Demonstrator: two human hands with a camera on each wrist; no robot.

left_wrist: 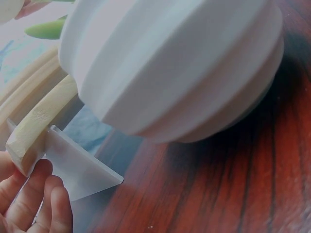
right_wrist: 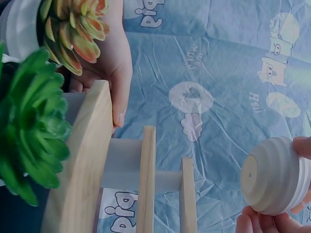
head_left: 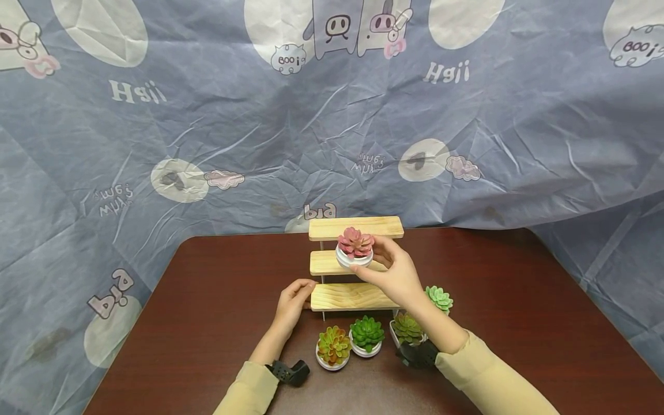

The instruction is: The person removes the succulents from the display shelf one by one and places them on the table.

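A pink potted succulent [head_left: 355, 243] is in my right hand [head_left: 393, 271], which grips its white pot between thumb and fingers. It is raised in front of the upper boards of a three-tier wooden shelf stand [head_left: 355, 295]. The right wrist view shows the underside of that ribbed white pot [right_wrist: 269, 177], apart from the boards. My left hand [head_left: 291, 302] pinches the left end of the lowest board [left_wrist: 41, 119], thumb over it and fingers beneath, beside a translucent side support [left_wrist: 80, 165].
In front of the stand are an orange-green succulent [head_left: 334, 346], a bright green one [head_left: 367, 333] and a dull green one [head_left: 407, 328]. A pale green succulent [head_left: 440, 298] is partly behind my right forearm. A patterned cloth [head_left: 290, 127] hangs behind the dark red table [head_left: 233, 271].
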